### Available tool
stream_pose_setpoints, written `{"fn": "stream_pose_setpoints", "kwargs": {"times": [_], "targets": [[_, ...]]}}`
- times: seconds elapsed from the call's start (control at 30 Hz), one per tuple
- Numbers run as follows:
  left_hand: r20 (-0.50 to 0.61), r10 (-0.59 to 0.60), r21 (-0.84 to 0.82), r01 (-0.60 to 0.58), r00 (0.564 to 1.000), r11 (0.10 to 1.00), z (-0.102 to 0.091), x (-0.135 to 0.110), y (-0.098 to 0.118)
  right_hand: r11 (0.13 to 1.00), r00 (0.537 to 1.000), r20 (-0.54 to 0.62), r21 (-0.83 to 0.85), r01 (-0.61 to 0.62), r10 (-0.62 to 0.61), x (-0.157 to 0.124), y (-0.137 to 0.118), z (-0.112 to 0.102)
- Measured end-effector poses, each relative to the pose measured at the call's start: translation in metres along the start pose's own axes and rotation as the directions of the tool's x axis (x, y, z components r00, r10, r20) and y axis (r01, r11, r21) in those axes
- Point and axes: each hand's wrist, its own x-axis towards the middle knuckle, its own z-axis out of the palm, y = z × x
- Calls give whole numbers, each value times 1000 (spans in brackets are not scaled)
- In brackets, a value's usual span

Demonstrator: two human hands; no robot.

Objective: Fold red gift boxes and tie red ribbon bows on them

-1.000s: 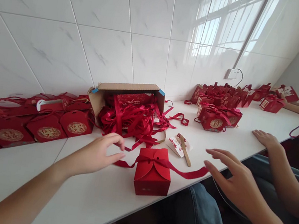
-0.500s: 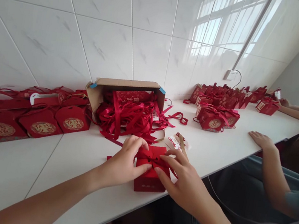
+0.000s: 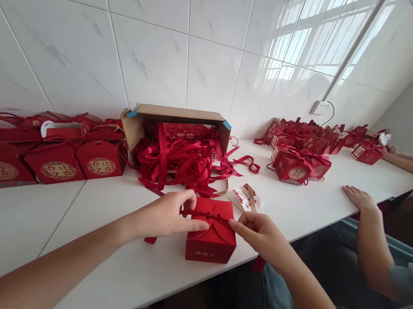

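A small red gift box [image 3: 211, 237] stands near the front edge of the white counter [image 3: 102, 258]. A red ribbon [image 3: 207, 215] runs across its closed top flaps. My left hand [image 3: 164, 215] is closed on the ribbon's left end, beside the box. My right hand [image 3: 257, 232] pinches the ribbon's right end, and a loose tail hangs below it over the counter edge. The ribbon is stretched taut between the two hands.
An open cardboard box [image 3: 174, 123] spilling red ribbons lies behind. Flat red box blanks [image 3: 58, 161] lie at the left; finished boxes [image 3: 298, 162] stand at the right. A card and wooden stick [image 3: 247, 197] lie nearby. Another person's hand [image 3: 360, 197] rests on the counter; a third person's arm [image 3: 411, 160] is further right.
Both hands came in from either side to the box top, took the ribbon ends and have drawn them apart. The view shifted slightly.
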Motion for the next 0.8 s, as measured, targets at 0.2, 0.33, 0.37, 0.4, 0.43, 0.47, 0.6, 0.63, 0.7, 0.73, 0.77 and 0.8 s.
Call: {"fn": "stream_pose_setpoints", "kwargs": {"times": [0.2, 0.33, 0.37, 0.4, 0.43, 0.47, 0.6, 0.63, 0.7, 0.73, 0.77, 0.8], "targets": [[67, 26, -27, -24, 997, 999, -16, 5, -4, 991, 996, -63, -123, 55, -63, -4, 4, -10], [127, -39, -6, 40, 991, 999, -27, 8, -13, 995, 989, -112, -13, 100, -101, -6, 2, -10], [166, -42, -14, 45, 985, 999, -31, 9, -15, 992, 984, -129, 4, 126, -125, -6, 1, -10], [220, -37, -26, 43, 975, 999, -34, 10, -17, 989, 979, -136, -2, 150, -149, -8, 0, -11], [284, -22, -45, 37, 958, 998, -36, 12, -19, 985, 976, -131, -37, 171, -174, -10, -2, -12], [357, -1, -70, 28, 934, 997, -38, 13, -21, 977, 972, -119, -96, 190, -201, -12, -4, -13], [584, 105, -229, 40, 805, 973, -32, 15, -23, 813, 899, -154, -508, 285, -411, -21, -10, -8], [596, 128, -268, 47, 792, 962, -28, 15, -22, 735, 847, -189, -610, 295, -497, -22, -11, -5], [557, 160, -384, 82, 815, 920, -19, 13, -17, 589, 694, -260, -755, 288, -672, -21, -10, 0], [514, 165, -466, 113, 841, 878, -15, 11, -13, 538, 602, -293, -797, 277, -743, -19, -10, 2], [464, 161, -555, 144, 871, 819, -11, 8, -8, 505, 511, -323, -821, 266, -796, -17, -10, 3], [409, 148, -640, 167, 900, 750, -8, 4, -2, 490, 431, -353, -831, 264, -830, -15, -10, 4]]}}
